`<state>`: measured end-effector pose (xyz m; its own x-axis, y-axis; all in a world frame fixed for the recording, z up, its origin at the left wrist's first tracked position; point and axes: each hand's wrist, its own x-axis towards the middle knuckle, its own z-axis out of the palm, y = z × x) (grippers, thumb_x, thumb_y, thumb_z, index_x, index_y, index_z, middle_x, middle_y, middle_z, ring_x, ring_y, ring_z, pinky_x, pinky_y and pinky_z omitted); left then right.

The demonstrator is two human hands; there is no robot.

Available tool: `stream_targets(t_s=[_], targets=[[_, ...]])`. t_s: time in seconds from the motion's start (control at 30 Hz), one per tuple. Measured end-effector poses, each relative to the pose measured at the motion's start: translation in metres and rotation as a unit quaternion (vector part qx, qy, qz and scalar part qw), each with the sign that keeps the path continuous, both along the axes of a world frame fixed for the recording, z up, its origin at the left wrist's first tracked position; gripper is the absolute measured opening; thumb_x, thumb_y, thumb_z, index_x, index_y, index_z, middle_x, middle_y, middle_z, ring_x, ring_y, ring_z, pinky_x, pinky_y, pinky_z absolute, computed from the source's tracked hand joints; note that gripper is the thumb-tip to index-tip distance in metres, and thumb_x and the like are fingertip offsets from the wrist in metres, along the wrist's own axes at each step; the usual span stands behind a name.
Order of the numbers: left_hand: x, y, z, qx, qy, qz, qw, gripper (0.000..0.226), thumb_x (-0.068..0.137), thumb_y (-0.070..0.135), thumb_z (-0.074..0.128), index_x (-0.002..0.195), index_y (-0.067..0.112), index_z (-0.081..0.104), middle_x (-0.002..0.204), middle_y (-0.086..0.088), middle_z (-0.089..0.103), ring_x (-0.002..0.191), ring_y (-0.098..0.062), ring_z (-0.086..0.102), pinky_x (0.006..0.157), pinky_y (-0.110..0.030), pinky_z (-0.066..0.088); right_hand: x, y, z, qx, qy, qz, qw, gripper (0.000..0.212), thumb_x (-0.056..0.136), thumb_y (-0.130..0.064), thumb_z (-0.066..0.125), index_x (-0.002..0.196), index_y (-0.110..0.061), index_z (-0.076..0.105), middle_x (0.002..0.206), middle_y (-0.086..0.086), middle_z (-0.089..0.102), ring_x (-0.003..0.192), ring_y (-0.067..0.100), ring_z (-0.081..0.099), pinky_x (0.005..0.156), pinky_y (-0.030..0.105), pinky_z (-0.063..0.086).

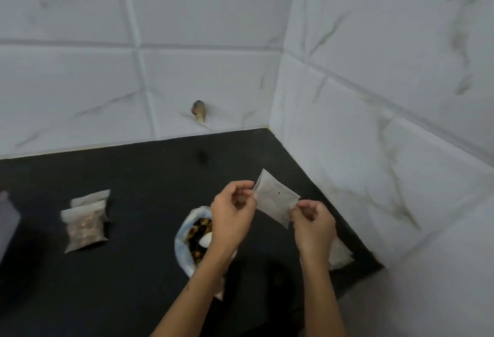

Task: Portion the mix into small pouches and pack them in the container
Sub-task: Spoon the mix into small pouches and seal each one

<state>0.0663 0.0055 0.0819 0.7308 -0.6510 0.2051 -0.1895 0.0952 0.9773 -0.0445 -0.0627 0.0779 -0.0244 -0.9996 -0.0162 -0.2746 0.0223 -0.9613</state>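
An empty clear small pouch [275, 199] hangs in the air above the black counter [133, 270]. My left hand [232, 216] pinches its left edge and my right hand [312, 226] pinches its lower right corner. Below my left hand stands an open white plastic bag [181, 240] holding a brown mix [199, 232] with a white scoop-like piece [205, 240] in it. At the left of the counter lie two filled pouches [85, 223], one overlapping the other.
More empty pouches [339, 255] lie on the counter's right edge behind my right wrist. A pale container [6, 226] shows at the far left edge. White marble-look tiled walls [374, 96] close the counter at the back and right. A small stub [199, 111] sticks out of the back wall.
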Motion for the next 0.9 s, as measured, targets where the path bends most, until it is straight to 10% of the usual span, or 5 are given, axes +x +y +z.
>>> stream_targets(t_s=[0.27, 0.4, 0.73, 0.9], targets=[[0.077, 0.113, 0.001, -0.025, -0.070, 0.188, 0.979, 0.030, 0.082, -0.005, 0.068, 0.098, 0.020, 0.065, 0.081, 0.007, 0.068, 0.078, -0.001, 0.066, 0.070, -0.010, 0.050, 0.112, 0.082, 0.003, -0.031, 0.062, 0.270, 0.960, 0.007, 0.087, -0.028, 0.066, 0.093, -0.026, 0.064, 0.091, -0.012, 0.064, 0.087, 0.001, 0.060, 0.071, 0.017, 0.045], [0.092, 0.153, -0.009, 0.004, -0.173, 0.228, 0.958, 0.042, 0.078, -0.004, 0.072, 0.111, 0.018, 0.061, 0.086, 0.012, 0.066, 0.086, -0.001, 0.065, 0.076, -0.009, 0.050, 0.154, 0.126, 0.012, 0.057, -0.018, 0.359, 0.931, 0.017, 0.087, -0.039, 0.065, 0.087, -0.022, 0.068, 0.082, -0.003, 0.071, 0.081, 0.009, 0.067, 0.078, 0.030, 0.055], [0.125, 0.207, -0.023, 0.013, -0.265, 0.181, 0.947, 0.057, 0.065, 0.014, 0.079, 0.115, 0.017, 0.051, 0.109, 0.012, 0.056, 0.102, -0.011, 0.060, 0.083, -0.026, 0.052, 0.190, 0.163, 0.014, 0.100, -0.018, 0.422, 0.901, 0.014, 0.088, -0.007, 0.060, 0.082, -0.011, 0.072, 0.075, 0.005, 0.073, 0.074, 0.019, 0.072, 0.070, 0.035, 0.060], [0.149, 0.215, -0.039, 0.162, -0.351, 0.137, 0.912, 0.105, 0.062, 0.054, 0.075, 0.145, 0.017, 0.023, 0.150, 0.003, 0.033, 0.141, -0.010, 0.027, 0.116, -0.030, 0.022, 0.187, 0.166, 0.022, 0.107, 0.015, 0.494, 0.862, 0.013, 0.083, -0.002, 0.064, 0.083, -0.013, 0.072, 0.074, 0.007, 0.072, 0.065, 0.014, 0.068, 0.059, 0.029, 0.055]])
